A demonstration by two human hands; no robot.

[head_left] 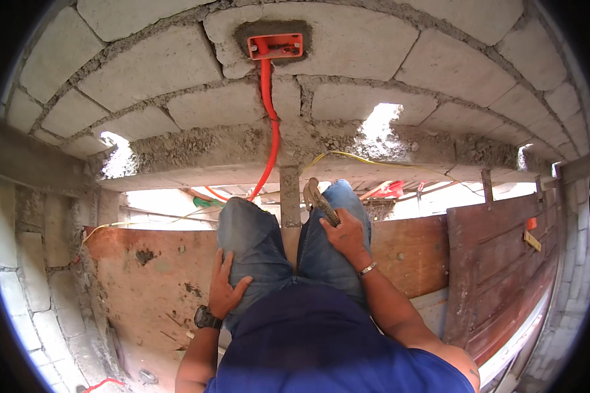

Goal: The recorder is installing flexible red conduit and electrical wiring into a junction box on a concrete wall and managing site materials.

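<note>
Here, right hand (345, 234) closed around a hammer (320, 202), left hand (224, 285) open, flat on thigh (252, 242).

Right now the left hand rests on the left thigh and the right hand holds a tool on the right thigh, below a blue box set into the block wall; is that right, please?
Nearly. The box in the block wall is orange-red, not blue, as the head view shows. The left hand does rest on the left thigh, and the right hand holds the tool on the right thigh.

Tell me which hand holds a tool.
The right hand, resting on the right thigh, grips a hammer. The left hand lies flat and empty on the left thigh.
</note>
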